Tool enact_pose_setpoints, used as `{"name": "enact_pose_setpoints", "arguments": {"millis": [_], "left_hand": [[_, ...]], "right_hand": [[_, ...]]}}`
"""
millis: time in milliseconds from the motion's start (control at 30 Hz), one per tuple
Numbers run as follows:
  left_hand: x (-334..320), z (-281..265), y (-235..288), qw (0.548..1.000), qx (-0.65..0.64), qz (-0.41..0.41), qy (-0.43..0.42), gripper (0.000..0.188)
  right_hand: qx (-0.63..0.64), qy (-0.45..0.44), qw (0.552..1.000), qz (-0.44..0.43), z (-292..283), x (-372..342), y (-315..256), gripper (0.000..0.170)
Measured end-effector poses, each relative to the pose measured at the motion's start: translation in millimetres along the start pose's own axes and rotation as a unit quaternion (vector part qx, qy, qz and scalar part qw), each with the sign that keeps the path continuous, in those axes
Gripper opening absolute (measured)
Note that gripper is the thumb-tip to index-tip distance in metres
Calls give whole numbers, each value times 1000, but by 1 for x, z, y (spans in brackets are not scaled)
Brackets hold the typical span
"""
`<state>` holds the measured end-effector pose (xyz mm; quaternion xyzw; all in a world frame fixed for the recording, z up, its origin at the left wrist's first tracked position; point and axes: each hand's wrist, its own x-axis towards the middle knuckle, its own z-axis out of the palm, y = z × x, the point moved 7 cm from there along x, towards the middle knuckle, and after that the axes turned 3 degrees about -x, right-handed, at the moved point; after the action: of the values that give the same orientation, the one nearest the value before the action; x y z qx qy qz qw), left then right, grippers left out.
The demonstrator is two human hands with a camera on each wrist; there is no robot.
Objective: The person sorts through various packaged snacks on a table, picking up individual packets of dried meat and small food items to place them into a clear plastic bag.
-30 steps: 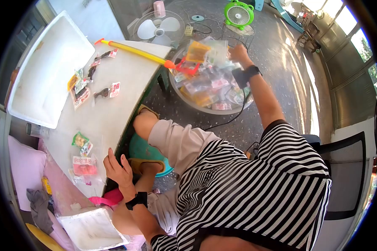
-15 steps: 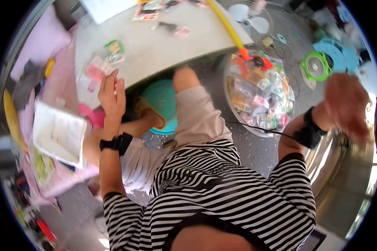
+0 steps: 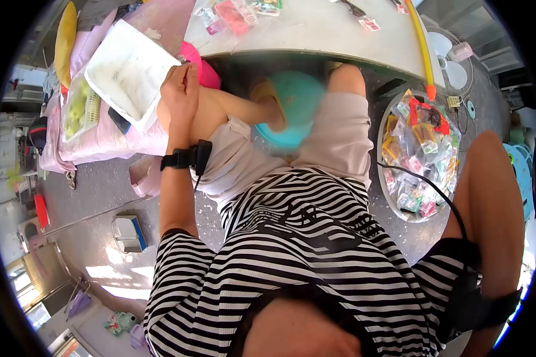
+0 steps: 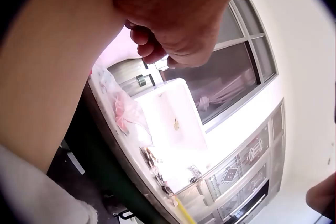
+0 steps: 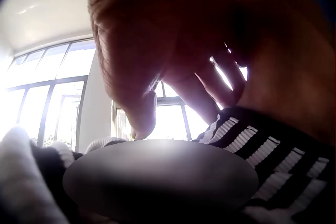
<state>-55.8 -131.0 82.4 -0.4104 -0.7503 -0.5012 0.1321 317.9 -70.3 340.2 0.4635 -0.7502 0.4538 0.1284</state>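
Observation:
My left hand lies over the bare knee beside a small white foam box, its fingers loosely bent. In the left wrist view the same hand hangs with nothing in its fingers. My right arm is folded up; the right hand lies outside the head view. In the right wrist view the right hand is up by the striped shirt, fingers apart and relaxed, holding nothing. A large round basin full of small plastic packets stands on the floor to the right of the legs.
A white table ahead carries packets and a yellow pump tube. Beneath it are a teal basin and a pink item. A black cable runs to the right arm. A fan stands beyond the table.
My right hand has left the packets in the basin and swung back and up toward the shoulder. The left hand has moved from the table edge to the knee. The head view has turned left and down.

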Motion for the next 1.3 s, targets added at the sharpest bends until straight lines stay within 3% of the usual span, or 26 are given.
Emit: {"name": "enact_pose_setpoints", "arguments": {"millis": [333,533,733,833,1133,1233,1300], "left_hand": [[-5,7,11,999,48,21,-10,13],[-8,8,11,981,187,-19,-45,16],[-6,8,18,986,161,24,-21,18],[-8,4,25,968,245,-12,-43,21],[-6,6,23,985,170,10,-13,15],[2,-1,-2,998,10,28,56,10],[14,-21,-34,982,-132,-68,114,13]], "right_hand": [[13,-5,1000,-28,7,-2,0,38],[27,-10,997,-72,2,-11,-1,40],[41,-24,995,-84,3,-12,-2,41],[51,-25,994,-91,0,-12,1,42],[58,-33,992,-103,-2,-12,3,45],[59,-32,992,-104,-2,-13,1,46],[65,-21,993,-95,-8,-13,8,47]]}}
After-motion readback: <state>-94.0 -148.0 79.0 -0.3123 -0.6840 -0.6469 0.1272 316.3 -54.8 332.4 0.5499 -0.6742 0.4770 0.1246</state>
